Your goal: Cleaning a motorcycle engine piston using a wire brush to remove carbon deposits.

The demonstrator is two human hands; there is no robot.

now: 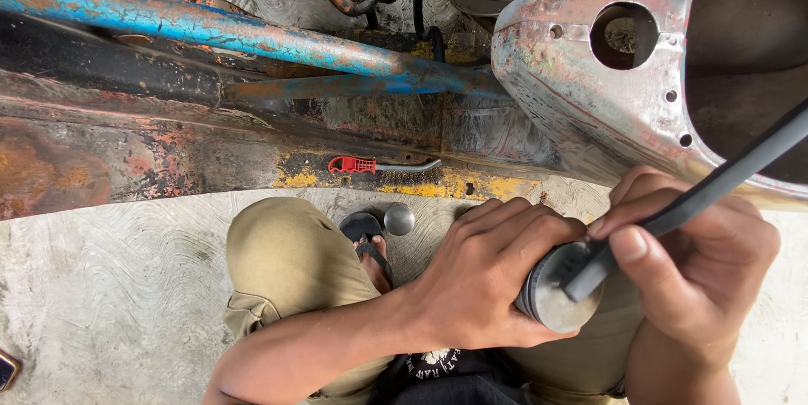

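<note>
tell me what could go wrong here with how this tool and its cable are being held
1. The right hand pinches the dark cable right where it enters the round tool; bending it there might strain the joint.
2. The left hand wraps the tool's body close to its end face, so fingers could slip onto it.
3. The bare foot in a sandal sits just below, beside a loose metal cap; a dropped tool could hit it.

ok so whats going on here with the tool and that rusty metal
A person squats on the concrete floor beside a rusty frame with a blue bar. The left hand grips a round power tool; the right hand pinches its grey cable. A worn metal shell lies ahead, a red-handled wire brush nearby.
</note>
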